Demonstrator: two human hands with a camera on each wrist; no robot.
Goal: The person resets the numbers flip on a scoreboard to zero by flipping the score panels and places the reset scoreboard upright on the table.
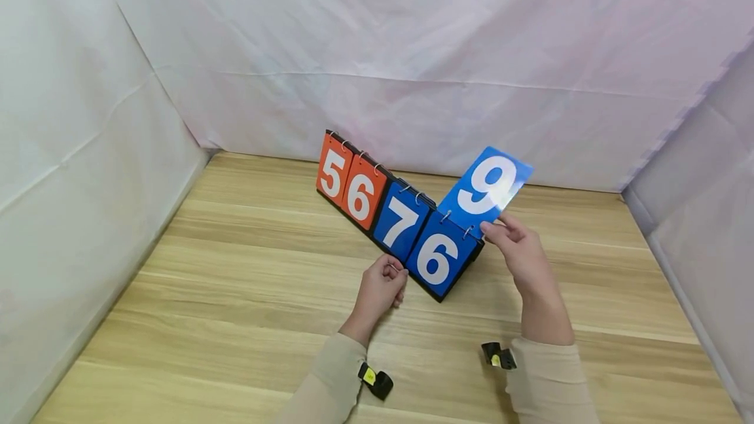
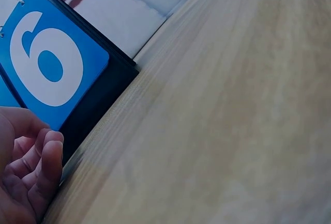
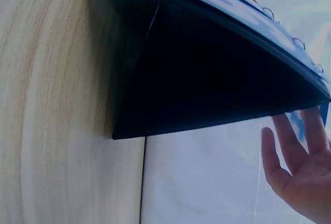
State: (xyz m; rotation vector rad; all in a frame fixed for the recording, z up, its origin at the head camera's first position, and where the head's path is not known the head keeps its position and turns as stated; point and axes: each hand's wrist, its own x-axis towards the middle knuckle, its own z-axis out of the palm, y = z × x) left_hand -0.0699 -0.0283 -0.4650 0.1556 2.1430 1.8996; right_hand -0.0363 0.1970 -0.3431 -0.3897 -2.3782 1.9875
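Note:
A tabletop flip scoreboard (image 1: pixel 406 221) stands slantwise on the table, showing red 5 and 6, then blue 7 and 6. Above its right end, a blue number card (image 1: pixel 485 182) with a white 9 is lifted on its rings and tilts back. My right hand (image 1: pixel 518 250) pinches that card near its lower right edge, thumb in front; the right wrist view shows the fingers (image 3: pixel 290 144) behind the board. My left hand (image 1: pixel 379 286), fingers curled, grips the scoreboard's lower edge near the last blue 6 card (image 2: pixel 46 61). Part of its grip is hidden.
The wood-grain table (image 1: pixel 235 293) extends around the scoreboard. White cloth walls (image 1: pixel 412 31) stand behind and at both sides. Black straps with yellow tags (image 1: pixel 370 375) hang at both sleeves. The board's dark hollow underside (image 3: pixel 207 74) faces the right wrist camera.

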